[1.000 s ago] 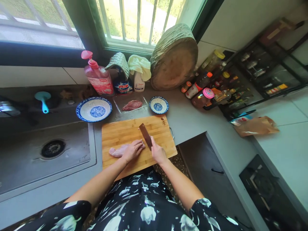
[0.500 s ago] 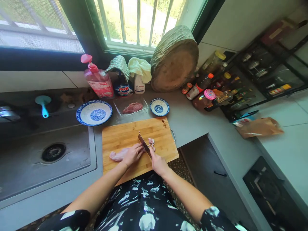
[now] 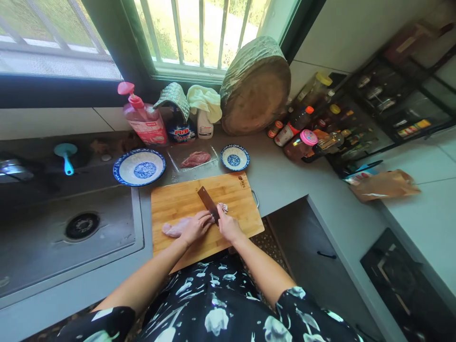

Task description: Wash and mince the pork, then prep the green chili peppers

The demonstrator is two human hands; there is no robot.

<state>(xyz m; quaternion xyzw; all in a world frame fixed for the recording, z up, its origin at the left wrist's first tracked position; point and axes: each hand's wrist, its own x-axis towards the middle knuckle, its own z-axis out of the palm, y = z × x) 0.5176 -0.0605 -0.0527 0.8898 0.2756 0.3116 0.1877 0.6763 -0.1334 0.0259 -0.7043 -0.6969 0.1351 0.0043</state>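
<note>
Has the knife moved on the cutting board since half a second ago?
Yes. The knife sits further left, away from the cutting board logo, its blade now covering most of the cut pieces.

Daylight pours through a barred window (image 3: pixel 199 33) along the top of the frame, with greenery outside. Below it runs a pale tiled wall (image 3: pixel 53 121). A grey desk (image 3: pixel 285 178) wraps round the corner toward the right, where a dark rack (image 3: pixel 388 104) of bottles stands against the white wall (image 3: pixel 356 33). At lower left sits a steel sink (image 3: pixel 71 232); at lower right, a black hob (image 3: pixel 402 280). A dark cabinet front (image 3: pixel 313 256) shows under the desk.
</note>
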